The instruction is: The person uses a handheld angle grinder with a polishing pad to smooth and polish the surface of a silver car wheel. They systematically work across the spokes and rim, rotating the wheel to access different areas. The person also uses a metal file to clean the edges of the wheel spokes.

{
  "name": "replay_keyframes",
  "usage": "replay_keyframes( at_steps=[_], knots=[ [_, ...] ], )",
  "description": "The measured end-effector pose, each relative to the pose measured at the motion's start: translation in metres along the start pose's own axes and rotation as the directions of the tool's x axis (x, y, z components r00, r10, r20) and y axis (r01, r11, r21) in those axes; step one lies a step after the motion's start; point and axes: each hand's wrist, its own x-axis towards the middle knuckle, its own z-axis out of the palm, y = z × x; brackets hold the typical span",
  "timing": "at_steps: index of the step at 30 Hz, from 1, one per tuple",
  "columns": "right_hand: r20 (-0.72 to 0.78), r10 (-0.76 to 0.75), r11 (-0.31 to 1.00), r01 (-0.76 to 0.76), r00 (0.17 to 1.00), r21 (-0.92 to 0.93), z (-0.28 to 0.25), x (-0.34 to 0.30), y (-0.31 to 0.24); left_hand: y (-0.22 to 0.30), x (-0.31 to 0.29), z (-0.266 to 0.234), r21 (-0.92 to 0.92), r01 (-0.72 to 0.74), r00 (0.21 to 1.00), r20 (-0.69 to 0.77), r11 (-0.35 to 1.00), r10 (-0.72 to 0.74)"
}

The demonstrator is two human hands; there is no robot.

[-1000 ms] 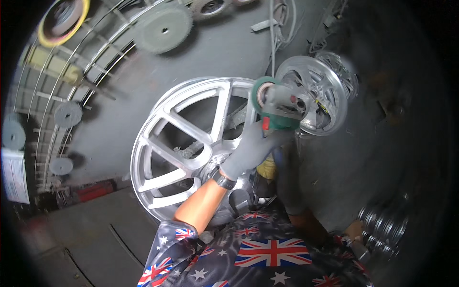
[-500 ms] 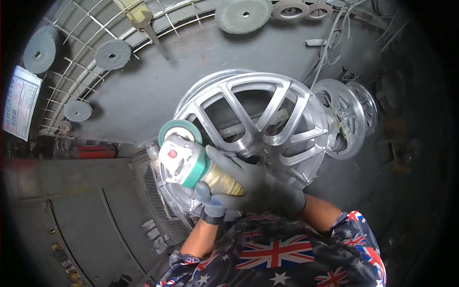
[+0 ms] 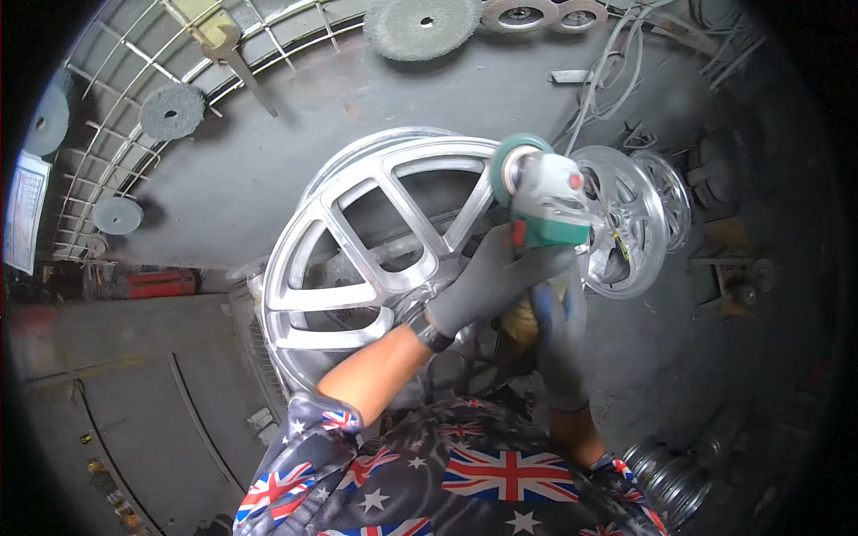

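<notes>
Grinder (image 3: 547, 186) looks heavy, stiff; best held round its green body (image 3: 565, 234), where left hand (image 3: 485, 281) curls; right hand (image 3: 563, 338) blurred, grip unclear

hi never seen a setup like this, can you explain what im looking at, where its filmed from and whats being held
There is no robot here, just a person wearing gloves. The camera sits on their head and looks down; its wide fisheye lens bends straight edges.

The grey-gloved left hand has its grip on a green-and-silver handheld power tool with a round green disc. The gloved right hand is blurred near the tool's yellowish rear end, so its hold is unclear.

Below lies a large silver metal spoked wheel; its support is mostly hidden. A smaller silver spoked wheel stands to the right.
</notes>
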Motion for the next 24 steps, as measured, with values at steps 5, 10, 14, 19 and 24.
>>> replay_keyframes(
  at_steps=[5,10,14,19,24],
  knots=[
    [-0.049,-0.252,0.92,0.223,0.967,-0.324,0.012,-0.008,0.012,0.008,-0.002,-0.011,-0.023,0.157,0.977,0.151,0.987,-0.152],
    [0.409,-0.102,0.912,0.25,0.907,-0.326,0.057,0.002,-0.009,-0.033,-0.101,-0.039,-0.406,-0.114,0.912,-0.405,0.907,-0.067],
    [0.713,-0.172,0.791,0.526,0.68,-0.312,0.084,0.007,-0.029,-0.06,-0.155,-0.041,-0.431,-0.38,0.826,-0.557,0.818,0.09],
    [0.622,-0.07,0.839,0.383,0.78,-0.386,0.068,0.011,-0.027,-0.041,-0.126,-0.036,-0.141,-0.26,0.862,-0.48,0.955,0.164],
    [0.24,-0.034,0.967,0.092,0.97,-0.236,0.028,0.004,-0.019,0.001,-0.042,-0.016,-0.337,-0.203,0.96,-0.251,0.919,0.12]
  ],
)
